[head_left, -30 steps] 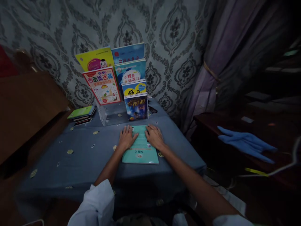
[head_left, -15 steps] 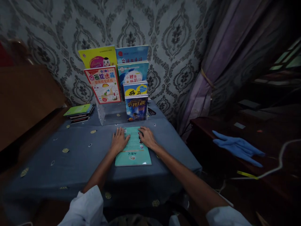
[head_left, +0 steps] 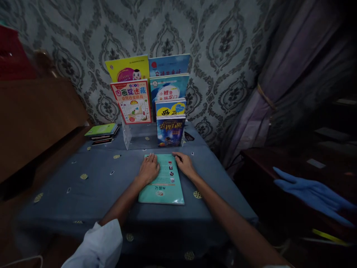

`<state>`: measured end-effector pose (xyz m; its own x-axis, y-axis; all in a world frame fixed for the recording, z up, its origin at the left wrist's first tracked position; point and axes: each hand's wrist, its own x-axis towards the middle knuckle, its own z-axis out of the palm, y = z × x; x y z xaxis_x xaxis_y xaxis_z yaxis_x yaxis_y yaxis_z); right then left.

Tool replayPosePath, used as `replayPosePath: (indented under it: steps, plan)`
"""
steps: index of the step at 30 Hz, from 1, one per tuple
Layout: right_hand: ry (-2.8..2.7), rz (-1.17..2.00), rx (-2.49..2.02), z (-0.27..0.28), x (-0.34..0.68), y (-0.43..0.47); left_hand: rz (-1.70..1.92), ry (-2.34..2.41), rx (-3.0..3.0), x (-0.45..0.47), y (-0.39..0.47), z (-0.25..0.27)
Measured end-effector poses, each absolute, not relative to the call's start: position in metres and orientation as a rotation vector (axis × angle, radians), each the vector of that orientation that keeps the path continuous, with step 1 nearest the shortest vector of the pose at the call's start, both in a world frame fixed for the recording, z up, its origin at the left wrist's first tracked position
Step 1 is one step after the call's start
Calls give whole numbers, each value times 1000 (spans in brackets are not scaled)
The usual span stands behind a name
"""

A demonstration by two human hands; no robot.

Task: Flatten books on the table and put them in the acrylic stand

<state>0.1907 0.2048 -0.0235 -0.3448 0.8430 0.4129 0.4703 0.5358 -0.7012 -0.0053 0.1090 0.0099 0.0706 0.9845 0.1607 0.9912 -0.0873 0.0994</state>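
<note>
A teal book (head_left: 164,194) lies flat on the cloth-covered table, its printing upside down to me. My left hand (head_left: 149,169) rests on its upper left part, palm down with fingers stretched out. At the far right corner of the book is my right hand (head_left: 184,164), its thumb and forefinger closed on the corner and the other fingers curled. Beyond both hands stands a clear display stand (head_left: 126,137) with books in it. A dark blue book (head_left: 170,131) is in front on the right, and a red-bordered book (head_left: 134,102) is on the left.
A small stack of books (head_left: 102,130) lies at the back left of the table. Dark glasses (head_left: 189,137) sit beside the stand. To the right, a blue glove (head_left: 315,191) lies on a dark red surface. A brown board (head_left: 39,119) stands at the left.
My right hand has slid from the top of the book to its far right corner, and its fingers have closed there. The left hand stays on the book. The view has shifted right-to-left slightly.
</note>
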Motion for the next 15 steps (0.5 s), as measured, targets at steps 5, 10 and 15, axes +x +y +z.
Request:
replayPosePath:
  steps: [5, 10, 15]
  plan:
    - [-1875, 680, -1032, -32, 192, 215, -253, -1990, -2451, 7, 125, 15]
    - [-1712, 802, -981, -39, 192, 220, -265, -1726, -2715, 13, 142, 17]
    - [-1698, 799, -1006, -42, 192, 221, -290, -1583, -2849, 10, 147, 18]
